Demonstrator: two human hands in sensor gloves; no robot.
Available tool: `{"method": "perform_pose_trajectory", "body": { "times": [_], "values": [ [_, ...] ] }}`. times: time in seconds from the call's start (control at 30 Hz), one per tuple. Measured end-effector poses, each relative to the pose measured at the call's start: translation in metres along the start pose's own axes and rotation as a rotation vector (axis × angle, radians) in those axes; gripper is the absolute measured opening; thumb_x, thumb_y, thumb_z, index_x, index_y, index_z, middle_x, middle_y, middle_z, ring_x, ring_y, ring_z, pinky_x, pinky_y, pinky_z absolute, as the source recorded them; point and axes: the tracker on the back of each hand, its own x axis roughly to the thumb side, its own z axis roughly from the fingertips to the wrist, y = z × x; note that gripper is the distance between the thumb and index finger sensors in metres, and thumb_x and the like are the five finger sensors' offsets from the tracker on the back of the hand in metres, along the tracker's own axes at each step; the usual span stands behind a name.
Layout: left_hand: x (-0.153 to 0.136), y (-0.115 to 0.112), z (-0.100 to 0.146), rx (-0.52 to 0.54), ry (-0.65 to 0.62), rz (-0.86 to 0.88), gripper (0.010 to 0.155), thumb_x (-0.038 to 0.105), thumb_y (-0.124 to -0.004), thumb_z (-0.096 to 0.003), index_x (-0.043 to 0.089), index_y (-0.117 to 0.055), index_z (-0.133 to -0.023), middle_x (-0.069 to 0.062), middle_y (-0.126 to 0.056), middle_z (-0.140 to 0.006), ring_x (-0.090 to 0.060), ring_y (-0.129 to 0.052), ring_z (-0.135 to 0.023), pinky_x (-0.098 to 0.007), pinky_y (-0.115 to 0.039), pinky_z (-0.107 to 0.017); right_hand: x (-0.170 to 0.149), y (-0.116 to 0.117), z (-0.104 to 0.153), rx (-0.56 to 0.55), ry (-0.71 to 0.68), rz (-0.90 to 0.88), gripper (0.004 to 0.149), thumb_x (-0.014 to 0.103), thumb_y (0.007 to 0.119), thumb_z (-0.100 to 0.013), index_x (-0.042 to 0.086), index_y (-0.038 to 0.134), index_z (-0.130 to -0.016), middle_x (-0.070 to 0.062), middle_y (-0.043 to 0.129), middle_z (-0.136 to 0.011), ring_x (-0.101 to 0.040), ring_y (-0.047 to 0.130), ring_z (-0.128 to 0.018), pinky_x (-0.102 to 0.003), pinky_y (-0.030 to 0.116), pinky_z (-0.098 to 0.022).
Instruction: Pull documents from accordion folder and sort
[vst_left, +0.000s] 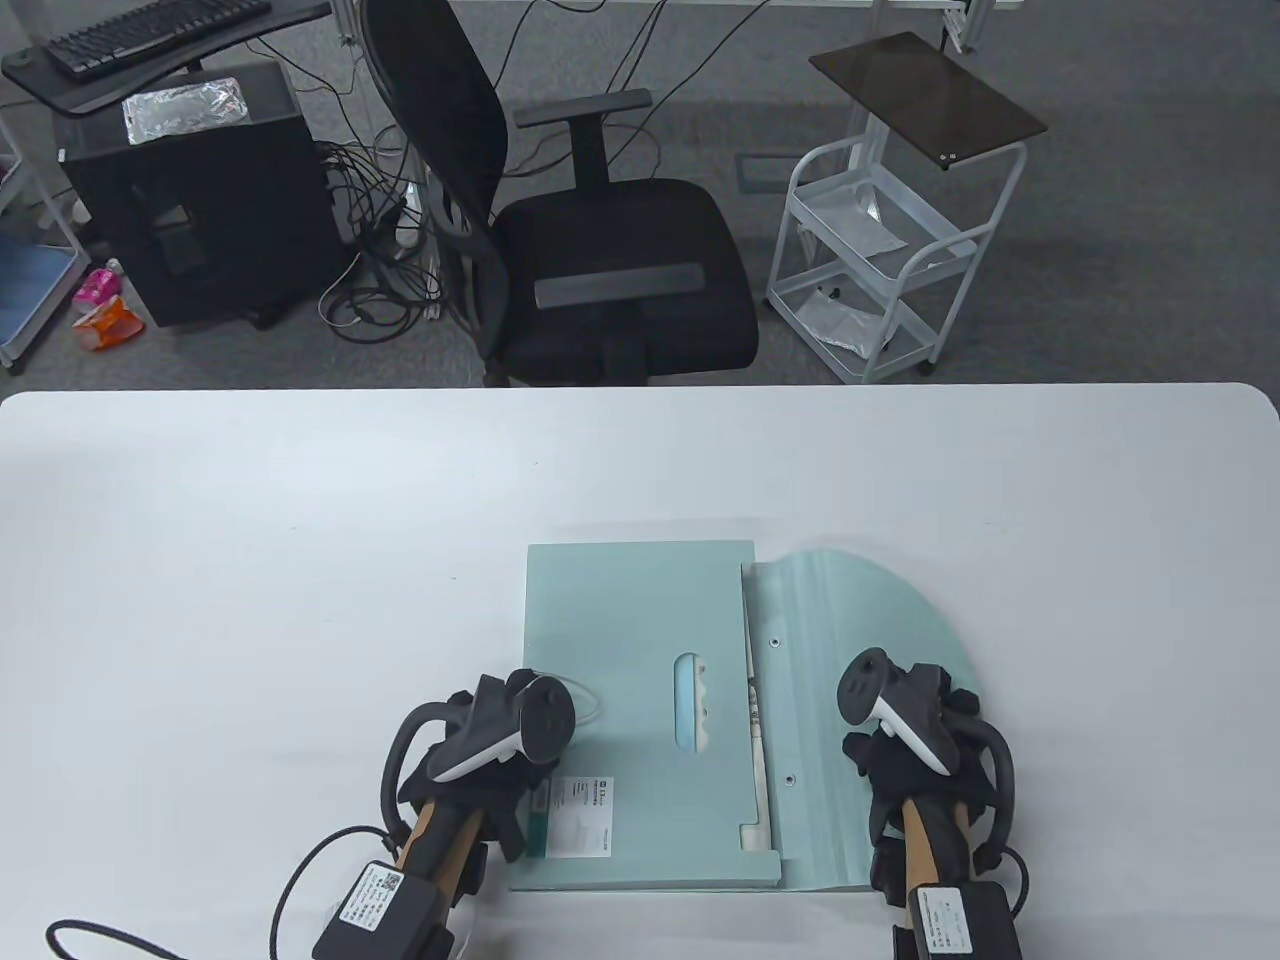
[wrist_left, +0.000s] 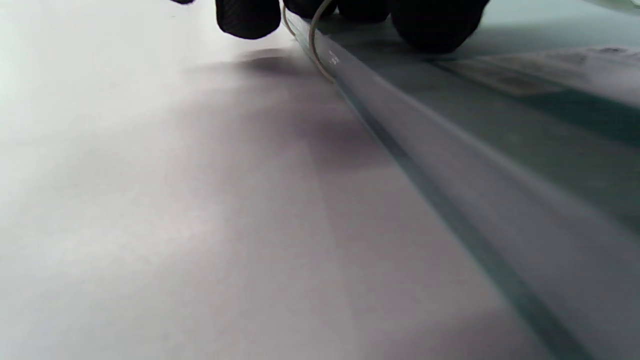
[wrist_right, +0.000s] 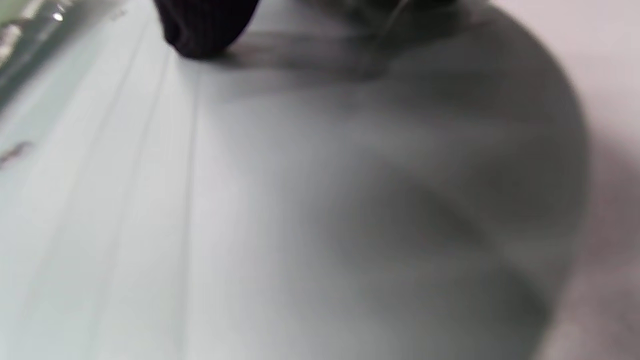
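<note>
A pale teal accordion folder (vst_left: 640, 640) lies flat on the white table (vst_left: 250, 560), with its rounded flap (vst_left: 860, 610) open to the right. Paper edges (vst_left: 757, 720) show at its mouth. A white label (vst_left: 580, 815) sits on its near left corner. My left hand (vst_left: 490, 760) rests on the folder's left edge. In the left wrist view its fingertips (wrist_left: 435, 25) lie on the cover, and one fingertip lies on the table beside the elastic cord (wrist_left: 315, 45). My right hand (vst_left: 915, 745) rests on the flap, and a fingertip (wrist_right: 205, 25) touches it. Neither hand holds a document.
The folder has a handle slot (vst_left: 690, 700) in its middle. Bare white table lies left of and beyond the folder. Beyond the table's far edge stand a black office chair (vst_left: 600, 260) and a white trolley (vst_left: 890, 260) on the floor.
</note>
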Motion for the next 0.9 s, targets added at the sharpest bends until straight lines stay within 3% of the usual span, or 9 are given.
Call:
{"method": "perform_pose_trajectory", "body": {
  "times": [0.23, 0.37, 0.47, 0.53, 0.7, 0.9],
  "values": [
    [0.001, 0.007, -0.003, -0.026, 0.012, -0.007, 0.068, 0.044, -0.067, -0.0577, 0.024, -0.041, -0.117, -0.008, -0.038, -0.124, -0.045, -0.052, -0.111, -0.065, -0.045, -0.076, -0.009, 0.009, -0.008, 0.040, -0.014, -0.116, 0.074, 0.041, 0.062, -0.047, 0.019, 0.019, -0.102, -0.026, 0.019, -0.111, -0.058, 0.032, -0.098, -0.066, 0.044, -0.073],
    [0.019, 0.028, -0.012, -0.142, 0.097, -0.028, 0.066, 0.044, -0.065, -0.0598, 0.018, -0.045, -0.117, -0.015, -0.042, -0.123, -0.048, -0.051, -0.110, -0.065, -0.046, -0.076, -0.008, 0.008, -0.008, 0.046, -0.013, -0.110, 0.074, 0.041, 0.062, -0.047, 0.019, 0.019, -0.102, -0.027, 0.019, -0.111, -0.058, 0.031, -0.098, -0.066, 0.044, -0.073],
    [0.048, 0.044, -0.023, -0.258, 0.173, -0.184, 0.072, 0.046, -0.062, -0.0606, 0.013, -0.038, -0.120, -0.019, -0.035, -0.124, -0.049, -0.049, -0.110, -0.065, -0.045, -0.077, -0.008, 0.007, -0.007, 0.041, -0.017, -0.099, 0.073, 0.042, 0.062, -0.047, 0.019, 0.019, -0.102, -0.027, 0.020, -0.111, -0.058, 0.033, -0.098, -0.066, 0.044, -0.073],
    [0.071, 0.051, -0.029, -0.215, 0.158, -0.258, 0.073, 0.046, -0.062, -0.0606, 0.013, -0.035, -0.120, -0.019, -0.034, -0.124, -0.049, -0.049, -0.111, -0.065, -0.045, -0.077, -0.007, 0.007, -0.007, 0.041, -0.016, -0.098, 0.073, 0.041, 0.062, -0.047, 0.019, 0.019, -0.102, -0.027, 0.020, -0.111, -0.058, 0.033, -0.098, -0.066, 0.044, -0.073],
    [0.141, 0.059, -0.041, -0.039, -0.024, -0.323, 0.072, 0.042, -0.059, -0.0618, 0.018, -0.027, -0.121, -0.017, -0.028, -0.125, -0.049, -0.040, -0.113, -0.066, -0.040, -0.078, -0.008, 0.007, -0.008, 0.042, -0.026, -0.105, 0.074, 0.041, 0.062, -0.047, 0.018, 0.019, -0.102, -0.028, 0.020, -0.110, -0.059, 0.033, -0.097, -0.066, 0.045, -0.072],
    [0.195, 0.054, -0.052, -0.030, -0.116, -0.334, 0.064, 0.037, -0.056, -0.0631, 0.024, -0.031, -0.120, -0.014, -0.023, -0.126, -0.048, -0.030, -0.115, -0.066, -0.034, -0.079, -0.007, 0.007, -0.007, 0.040, -0.033, -0.102, 0.073, 0.041, 0.062, -0.048, 0.017, 0.019, -0.103, -0.028, 0.021, -0.110, -0.059, 0.033, -0.097, -0.066, 0.045, -0.072]
  ]
}}
